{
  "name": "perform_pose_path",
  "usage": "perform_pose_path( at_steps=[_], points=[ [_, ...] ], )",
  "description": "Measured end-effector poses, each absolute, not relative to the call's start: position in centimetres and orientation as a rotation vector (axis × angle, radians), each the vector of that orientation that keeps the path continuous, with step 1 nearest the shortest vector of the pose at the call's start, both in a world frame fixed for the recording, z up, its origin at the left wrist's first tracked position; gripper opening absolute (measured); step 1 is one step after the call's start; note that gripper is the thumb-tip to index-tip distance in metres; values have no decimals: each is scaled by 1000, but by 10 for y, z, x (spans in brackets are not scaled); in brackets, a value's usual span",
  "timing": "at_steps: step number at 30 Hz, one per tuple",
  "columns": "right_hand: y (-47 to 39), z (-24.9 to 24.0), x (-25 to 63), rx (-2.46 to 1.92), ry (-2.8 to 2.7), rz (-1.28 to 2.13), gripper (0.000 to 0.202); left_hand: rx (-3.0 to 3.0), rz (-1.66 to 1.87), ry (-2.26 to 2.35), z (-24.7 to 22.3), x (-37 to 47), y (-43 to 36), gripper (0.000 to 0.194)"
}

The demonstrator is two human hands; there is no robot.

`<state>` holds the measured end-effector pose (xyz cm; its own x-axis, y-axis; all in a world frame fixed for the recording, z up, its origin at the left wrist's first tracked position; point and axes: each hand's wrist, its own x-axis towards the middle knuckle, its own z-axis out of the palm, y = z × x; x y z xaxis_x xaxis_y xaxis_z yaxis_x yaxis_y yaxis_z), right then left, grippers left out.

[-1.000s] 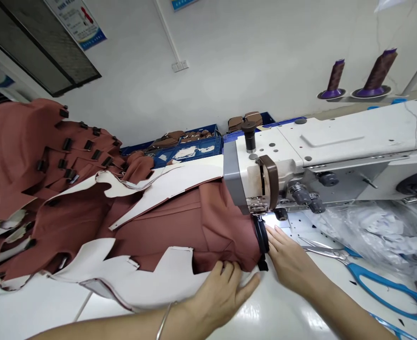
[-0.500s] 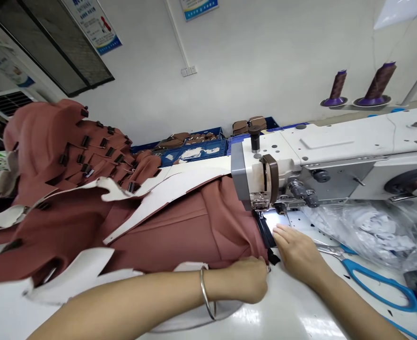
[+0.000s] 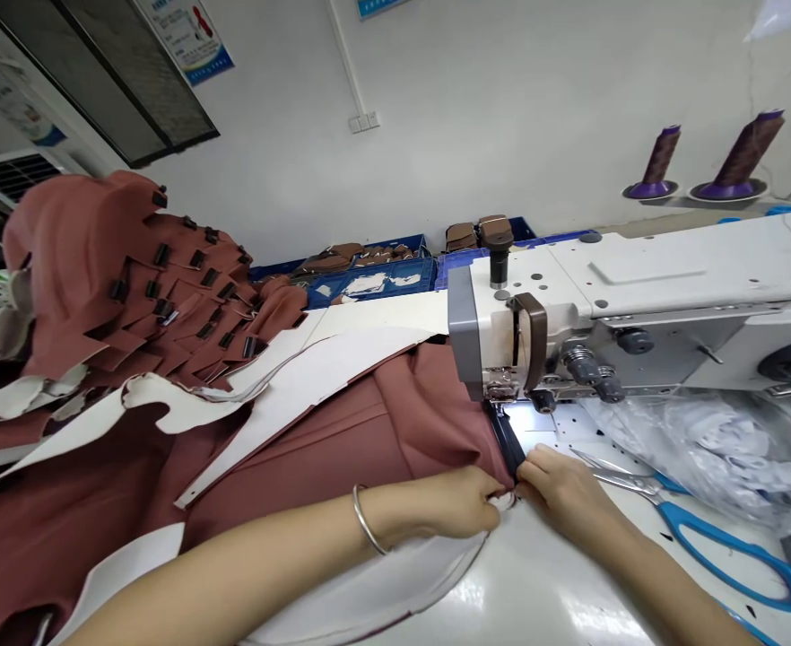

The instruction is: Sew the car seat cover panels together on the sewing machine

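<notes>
Reddish-brown upholstery fabric [image 3: 342, 449] with a white backing lies across the bed of the sewing machine [image 3: 503, 332], its right edge under the needle area. My left hand [image 3: 459, 502], with a metal bangle at the wrist, is closed on the near edge of this fabric, thumb and fingers pinching it. A black strip [image 3: 507, 440] runs along the fabric's right edge from beneath the presser foot. At the strip's near end, my right hand [image 3: 557, 484] is closed on it, fingertips close to those of the left.
Blue-handled scissors [image 3: 725, 547] lie to the right, near a clear plastic bag [image 3: 711, 440] of white scraps. A clipped reddish-brown fabric pile [image 3: 126, 269] rises at left. Blue crates [image 3: 375, 283] stand behind. Two thread cones [image 3: 749, 152] stand at the back right.
My right hand has moved nearer the table's front and closed on the black strip's end. The left fingers now pinch the fabric edge beside it. The view has shifted slightly.
</notes>
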<state>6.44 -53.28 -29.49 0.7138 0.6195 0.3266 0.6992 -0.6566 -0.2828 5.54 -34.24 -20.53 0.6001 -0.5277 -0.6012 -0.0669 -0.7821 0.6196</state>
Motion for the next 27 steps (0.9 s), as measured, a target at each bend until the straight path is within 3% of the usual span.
perform_pose_path(
  at_steps=[12, 22, 27],
  points=[
    [-514, -302, 61, -2441, -1284, -442, 32, 2377, -1112, -527, -188, 57, -345, 2],
    [-530, -282, 61, -2416, -1078, -121, 24, 2369, -1130, -635, -198, 53, -331, 29],
    [-525, -290, 70, -2382, -1105, -206, 21, 2334, -1118, -627, -198, 55, -329, 15]
  ],
)
